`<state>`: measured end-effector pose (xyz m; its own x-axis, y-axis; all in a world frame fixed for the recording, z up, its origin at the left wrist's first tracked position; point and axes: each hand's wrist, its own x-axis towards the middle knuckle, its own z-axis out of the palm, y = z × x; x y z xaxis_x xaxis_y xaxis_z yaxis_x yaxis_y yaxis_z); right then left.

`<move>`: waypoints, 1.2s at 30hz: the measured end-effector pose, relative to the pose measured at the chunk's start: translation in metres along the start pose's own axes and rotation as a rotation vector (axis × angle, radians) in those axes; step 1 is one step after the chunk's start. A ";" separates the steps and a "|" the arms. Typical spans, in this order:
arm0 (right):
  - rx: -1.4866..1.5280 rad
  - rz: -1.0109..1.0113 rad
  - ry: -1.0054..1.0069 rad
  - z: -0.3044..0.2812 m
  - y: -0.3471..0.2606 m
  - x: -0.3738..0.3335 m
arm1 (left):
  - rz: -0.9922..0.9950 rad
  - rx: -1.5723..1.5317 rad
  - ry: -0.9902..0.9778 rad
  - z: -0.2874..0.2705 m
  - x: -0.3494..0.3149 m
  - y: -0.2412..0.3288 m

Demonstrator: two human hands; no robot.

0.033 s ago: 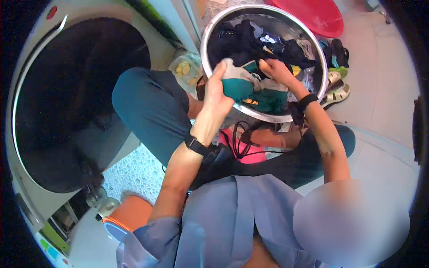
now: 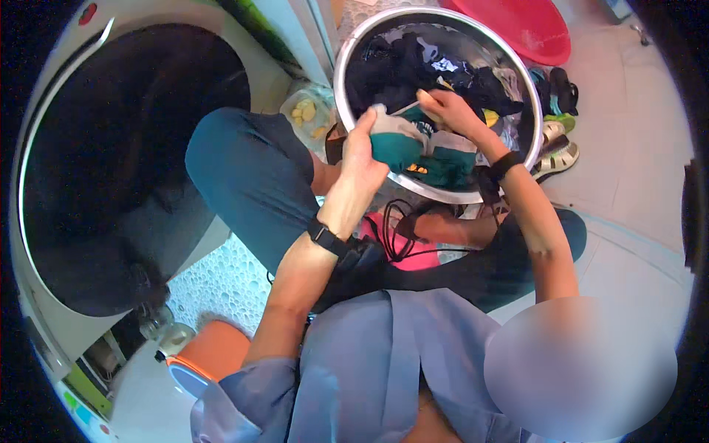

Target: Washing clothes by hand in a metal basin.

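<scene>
Over a large round metal basin (image 2: 342, 96), both of my hands work on a wet green and off-white garment (image 2: 397, 151). My left hand (image 2: 362, 151) is closed on the garment's left edge, thumb on top of the pale part. Just above the cloth, my right hand (image 2: 452, 114) is closed in a pinch, and a thin pale strip of the garment stretches from it toward the left hand. Its fingertips partly hide what they grip. Dark clothes (image 2: 406, 63) lie heaped in the basin behind the garment, with some yellow and white bits among them.
A red basin (image 2: 528, 29) stands at the far right, with several shoes and sandals (image 2: 557, 155) below it. Left of the metal basin sits a clear bag with yellowish pieces (image 2: 306, 114). A large dark round opening (image 2: 133, 170) fills the left; an orange bucket (image 2: 218, 351) stands lower left.
My right hand has shifted slightly up and to the left, pulling the pale strip of the garment taut. My left hand keeps its hold almost in place.
</scene>
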<state>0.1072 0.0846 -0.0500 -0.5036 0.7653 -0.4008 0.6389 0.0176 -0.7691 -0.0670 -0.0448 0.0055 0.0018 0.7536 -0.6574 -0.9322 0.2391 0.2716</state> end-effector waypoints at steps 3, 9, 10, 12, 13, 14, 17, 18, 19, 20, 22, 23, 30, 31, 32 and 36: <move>0.289 -0.104 -0.161 0.041 -0.064 0.030 | -0.051 -0.063 0.181 -0.013 0.004 -0.008; -0.016 -0.195 -0.383 0.103 -0.095 0.110 | 0.003 -0.157 0.117 -0.027 0.015 -0.010; -0.020 -0.191 -0.376 0.103 -0.086 0.118 | 0.023 -0.111 0.097 -0.027 0.019 -0.011; 0.059 -0.198 -0.377 0.105 -0.079 0.126 | 0.046 -0.070 0.079 -0.027 0.022 -0.012; 0.058 -0.198 -0.380 0.104 -0.077 0.124 | 0.073 -0.064 0.063 -0.026 0.022 -0.013; 0.042 -0.331 -0.277 0.096 -0.070 0.118 | 0.095 -0.055 0.044 -0.023 0.023 -0.014; 0.155 -0.302 -0.336 0.084 -0.076 0.074 | 0.163 -0.011 0.085 -0.024 0.011 -0.003; 0.290 -0.164 -0.392 0.078 -0.075 0.052 | 0.159 0.049 0.056 -0.023 0.006 0.002; 0.426 -0.015 -0.425 0.064 -0.066 0.035 | 0.146 0.055 0.038 -0.019 0.007 0.001; 0.425 -0.012 -0.403 0.053 -0.048 0.025 | 0.173 0.097 0.008 -0.014 0.010 0.000; 0.551 -0.110 -0.264 0.034 -0.010 -0.002 | 0.252 0.187 -0.049 0.001 0.010 -0.007; 0.556 -0.109 -0.240 0.026 -0.004 -0.016 | 0.290 0.252 -0.080 0.008 0.005 -0.006; 0.409 -0.319 0.597 -0.005 -0.032 -0.071 | 0.299 0.436 -0.214 0.039 0.011 -0.043; 0.308 -0.435 0.676 0.011 -0.052 -0.080 | 0.308 0.445 -0.214 0.026 0.026 -0.042; 0.093 -0.629 0.676 0.030 -0.071 -0.091 | 0.141 0.304 -0.428 0.003 0.050 -0.038; -0.460 -0.504 0.672 0.037 -0.061 -0.083 | -0.230 0.221 -0.512 0.022 0.067 -0.068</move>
<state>0.0885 -0.0038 0.0121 -0.4341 0.8052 0.4040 0.6760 0.5876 -0.4447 0.0042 0.0030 -0.0412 0.4199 0.8531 -0.3098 -0.7900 0.5116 0.3379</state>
